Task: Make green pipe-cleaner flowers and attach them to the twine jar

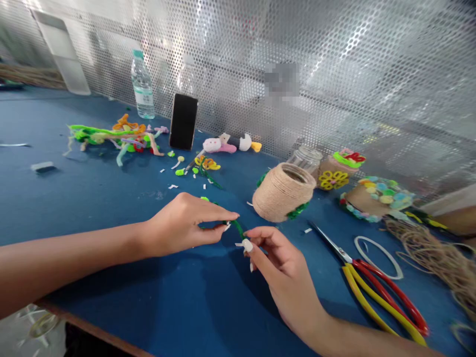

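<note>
From the wearer's head, one camera looks forward and down — close over the left hand and right hand, across a blue table — toward a perforated metal screen.

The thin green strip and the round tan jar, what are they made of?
The thin green strip looks soft and matte, probably fuzzy fibre, by its fluffy look; its core is hidden. The round tan jar looks wrapped in rough, dull twine, maybe jute, because wound strands show.
</note>
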The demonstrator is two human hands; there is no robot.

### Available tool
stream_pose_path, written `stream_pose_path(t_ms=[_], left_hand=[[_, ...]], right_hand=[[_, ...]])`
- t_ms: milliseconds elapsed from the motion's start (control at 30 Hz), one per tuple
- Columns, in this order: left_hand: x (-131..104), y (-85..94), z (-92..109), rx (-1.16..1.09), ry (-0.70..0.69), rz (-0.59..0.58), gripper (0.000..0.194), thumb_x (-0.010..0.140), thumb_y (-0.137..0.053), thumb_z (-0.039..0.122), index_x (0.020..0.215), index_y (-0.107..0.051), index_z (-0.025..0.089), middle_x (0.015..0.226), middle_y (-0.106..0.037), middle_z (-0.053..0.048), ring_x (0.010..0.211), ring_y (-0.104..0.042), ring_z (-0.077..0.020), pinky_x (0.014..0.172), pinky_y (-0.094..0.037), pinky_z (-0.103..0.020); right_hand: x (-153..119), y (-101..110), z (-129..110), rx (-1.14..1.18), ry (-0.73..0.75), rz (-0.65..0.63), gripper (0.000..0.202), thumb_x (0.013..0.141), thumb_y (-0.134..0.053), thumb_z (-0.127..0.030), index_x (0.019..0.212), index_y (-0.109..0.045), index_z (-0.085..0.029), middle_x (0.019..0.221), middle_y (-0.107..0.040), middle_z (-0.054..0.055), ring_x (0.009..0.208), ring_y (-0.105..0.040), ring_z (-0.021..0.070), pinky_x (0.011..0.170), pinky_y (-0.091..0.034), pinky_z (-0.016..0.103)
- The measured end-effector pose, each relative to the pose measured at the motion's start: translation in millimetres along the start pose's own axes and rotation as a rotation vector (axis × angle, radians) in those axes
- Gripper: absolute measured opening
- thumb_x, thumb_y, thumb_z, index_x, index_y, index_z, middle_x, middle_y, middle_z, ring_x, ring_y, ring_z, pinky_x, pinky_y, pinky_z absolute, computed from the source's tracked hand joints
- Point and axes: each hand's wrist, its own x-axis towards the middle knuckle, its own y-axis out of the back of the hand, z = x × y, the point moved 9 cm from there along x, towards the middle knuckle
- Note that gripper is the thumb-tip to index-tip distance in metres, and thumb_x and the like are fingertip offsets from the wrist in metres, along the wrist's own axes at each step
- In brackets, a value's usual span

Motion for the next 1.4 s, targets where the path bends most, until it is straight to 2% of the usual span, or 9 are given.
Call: stream_pose_path(t_ms=[333, 667, 933, 1067, 1400], left_hand=[[0.2, 4.1, 3.3, 0.030, -0.046, 0.060, 0.019, 0.081, -0.059, 0.014, 0.097, -0.071, 0.014, 0.085, -0.075, -0.001, 0.071, -0.071, -0.0100, 0.065, -0.052, -0.012], [-0.7, 2.2, 1.1, 0.046, -0.044, 0.043, 0.021, 0.084, -0.057, 0.016, 0.099, -0.071, 0.018, 0.086, -0.075, 0.000, 0.071, -0.071, -0.0108, 0.066, -0.054, -0.014], [-1.6, 2.4, 3.7, 0.069, -0.078, 0.048, 0.022, 0.086, -0.054, 0.015, 0.100, -0.070, 0.013, 0.088, -0.075, -0.002, 0.074, -0.071, -0.0107, 0.066, -0.053, -0.012], [-1.0, 3.4, 4.2, 0.078, -0.067, 0.056, 0.022, 0.086, -0.053, 0.015, 0.100, -0.070, 0.015, 0.086, -0.075, 0.000, 0.068, -0.071, -0.0084, 0.064, -0.052, -0.011], [-0.2, 4.4, 5.1, 0.083, -0.061, 0.058, 0.022, 0.086, -0.054, 0.015, 0.100, -0.070, 0.012, 0.080, -0.075, 0.000, 0.056, -0.067, -0.0057, 0.058, -0.050, -0.009]], right_hand=[[1.6, -1.4, -0.3, 0.008, 0.006, -0.005, 0.015, 0.083, -0.062, -0.038, 0.088, -0.059, -0.023, 0.073, -0.052, -0.004, 0.058, -0.047, 0.0077, 0.052, -0.040, 0.019], [0.5, -0.9, -0.4, 0.014, 0.010, -0.001, 0.014, 0.083, -0.062, -0.036, 0.087, -0.059, -0.023, 0.072, -0.053, -0.004, 0.058, -0.047, 0.0074, 0.053, -0.040, 0.019], [0.3, -0.3, 0.3, 0.002, 0.003, 0.002, 0.015, 0.083, -0.062, -0.037, 0.087, -0.059, -0.023, 0.072, -0.053, -0.004, 0.058, -0.047, 0.0074, 0.051, -0.040, 0.019], [0.5, -0.4, 0.4, 0.013, 0.005, -0.002, 0.015, 0.082, -0.062, -0.037, 0.087, -0.059, -0.023, 0.072, -0.052, -0.004, 0.058, -0.047, 0.0073, 0.052, -0.040, 0.018], [1.2, -0.8, 0.5, 0.018, -0.001, 0.002, 0.014, 0.083, -0.062, -0.035, 0.087, -0.059, -0.022, 0.072, -0.052, -0.004, 0.057, -0.046, 0.0077, 0.051, -0.040, 0.019]])
